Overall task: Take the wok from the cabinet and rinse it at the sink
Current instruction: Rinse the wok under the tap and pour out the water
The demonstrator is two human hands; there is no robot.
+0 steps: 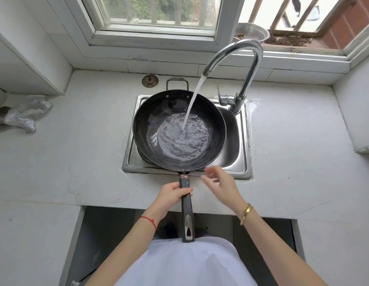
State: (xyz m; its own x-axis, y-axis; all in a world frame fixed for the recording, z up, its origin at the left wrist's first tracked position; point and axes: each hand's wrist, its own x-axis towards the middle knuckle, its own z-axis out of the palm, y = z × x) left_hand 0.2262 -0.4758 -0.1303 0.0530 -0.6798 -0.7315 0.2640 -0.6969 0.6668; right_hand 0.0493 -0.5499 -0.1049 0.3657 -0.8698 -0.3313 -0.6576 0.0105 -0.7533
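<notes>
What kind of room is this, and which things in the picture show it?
Most likely a home kitchen. A steel sink is set into a white counter below a window, a curved faucet runs water into a black wok, and a sink strainer lies nearby.

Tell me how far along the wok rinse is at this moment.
Done: the wok is out of the cabinet and sits over the sink. In hand: the faucet runs water into it, pooling in the bottom, while the left hand grips the handle; the right hand hovers open near the rim. Left: swirling, tipping the water out and shutting the faucet.
</notes>
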